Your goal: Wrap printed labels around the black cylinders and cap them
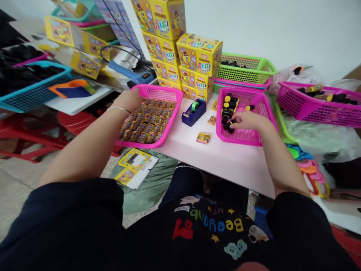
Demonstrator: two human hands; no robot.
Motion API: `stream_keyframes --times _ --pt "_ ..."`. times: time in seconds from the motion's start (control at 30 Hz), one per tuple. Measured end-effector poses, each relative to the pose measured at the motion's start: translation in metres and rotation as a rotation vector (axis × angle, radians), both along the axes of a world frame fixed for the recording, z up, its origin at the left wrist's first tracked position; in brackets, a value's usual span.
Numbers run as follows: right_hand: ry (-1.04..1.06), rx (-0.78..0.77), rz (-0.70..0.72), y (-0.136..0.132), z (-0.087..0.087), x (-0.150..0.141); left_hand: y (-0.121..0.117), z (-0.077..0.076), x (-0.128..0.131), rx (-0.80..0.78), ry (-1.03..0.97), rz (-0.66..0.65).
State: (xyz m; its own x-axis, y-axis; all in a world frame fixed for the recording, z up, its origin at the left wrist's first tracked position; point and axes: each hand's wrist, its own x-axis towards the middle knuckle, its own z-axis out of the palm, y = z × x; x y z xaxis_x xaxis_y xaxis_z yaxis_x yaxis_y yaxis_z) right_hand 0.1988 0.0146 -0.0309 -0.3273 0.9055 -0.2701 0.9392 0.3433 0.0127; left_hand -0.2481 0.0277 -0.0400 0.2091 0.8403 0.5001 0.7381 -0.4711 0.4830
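My left hand [129,100] lies over the far end of a pink mesh basket [175,109], on rows of small brown-and-gold packets [146,122]. Whether it grips any is hidden. My right hand [248,121] reaches into a second pink mesh basket [245,135], its fingertips among black cylinders with yellow ends [229,109]. I cannot tell if it holds one. Between the baskets, on the pale table [222,150], are a navy tape dispenser [194,112] with green tape and small yellow packets [203,138].
Stacked yellow cartons [160,49] rise behind the table, beside a blue hot glue gun [131,73] and a green basket [245,69]. A magenta basket [318,105] stands right, a teal one [34,84] left. Yellow card sheets [134,167] lie below the table edge; red stools [28,135] stand left.
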Motion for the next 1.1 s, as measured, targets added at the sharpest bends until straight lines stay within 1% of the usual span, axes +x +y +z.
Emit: stream_keyframes --times 0.07,0.1,0.13,0.2,0.23,0.27,0.33,0.4,0.47,0.5,0.57,0.63,0.67,0.7,0.8,0.93,1.03,1.1 --pt "-0.048 -0.135 0.046 0.009 -0.017 -0.009 -0.017 -0.004 0.031 -0.048 0.145 0.056" --pt "-0.076 -0.183 0.055 0.011 -0.025 -0.012 -0.03 -0.009 0.052 -0.064 0.216 0.056" --pt "-0.102 -0.219 0.054 0.013 -0.032 -0.016 -0.044 -0.018 0.074 -0.081 0.287 0.011" --pt "-0.139 -0.27 0.036 0.014 -0.041 -0.02 -0.073 -0.041 0.119 -0.133 0.425 -0.158" --pt "-0.144 -0.282 0.023 0.014 -0.043 -0.022 -0.085 -0.054 0.139 -0.161 0.482 -0.227" --pt "-0.135 -0.281 0.008 0.013 -0.042 -0.022 -0.094 -0.067 0.155 -0.178 0.527 -0.26" --pt "-0.073 -0.237 -0.027 0.01 -0.033 -0.021 -0.105 -0.088 0.176 -0.194 0.601 -0.287" --pt "0.038 -0.134 -0.067 0.005 -0.019 -0.017 -0.107 -0.101 0.181 -0.188 0.652 -0.286" --pt "0.169 0.005 -0.102 -0.002 -0.001 -0.009 -0.105 -0.105 0.178 -0.174 0.685 -0.287" --pt "0.282 0.082 -0.124 -0.005 0.008 -0.005 -0.104 -0.106 0.176 -0.167 0.696 -0.29" --pt "0.718 0.23 -0.177 -0.012 0.022 0.003 -0.103 -0.106 0.173 -0.159 0.706 -0.295" --pt "1.187 0.339 -0.211 -0.02 0.031 0.01 -0.103 -0.106 0.173 -0.157 0.702 -0.301" --pt "1.369 0.376 -0.212 -0.024 0.034 0.013 -0.103 -0.107 0.173 -0.158 0.697 -0.305" --pt "1.485 0.4 -0.199 -0.028 0.036 0.014 -0.102 -0.107 0.174 -0.161 0.689 -0.31" --pt "1.653 0.418 -0.152 -0.041 0.037 0.018 -0.1 -0.108 0.173 -0.175 0.65 -0.321" --pt "1.66 0.403 -0.113 -0.049 0.035 0.023 -0.095 -0.099 0.165 -0.177 0.554 -0.286" --pt "1.691 0.471 -0.048 -0.048 0.034 0.029 -0.092 -0.091 0.159 -0.17 0.476 -0.232" --pt "1.71 0.511 -0.025 -0.046 0.033 0.032 -0.09 -0.091 0.159 -0.178 0.438 -0.228"
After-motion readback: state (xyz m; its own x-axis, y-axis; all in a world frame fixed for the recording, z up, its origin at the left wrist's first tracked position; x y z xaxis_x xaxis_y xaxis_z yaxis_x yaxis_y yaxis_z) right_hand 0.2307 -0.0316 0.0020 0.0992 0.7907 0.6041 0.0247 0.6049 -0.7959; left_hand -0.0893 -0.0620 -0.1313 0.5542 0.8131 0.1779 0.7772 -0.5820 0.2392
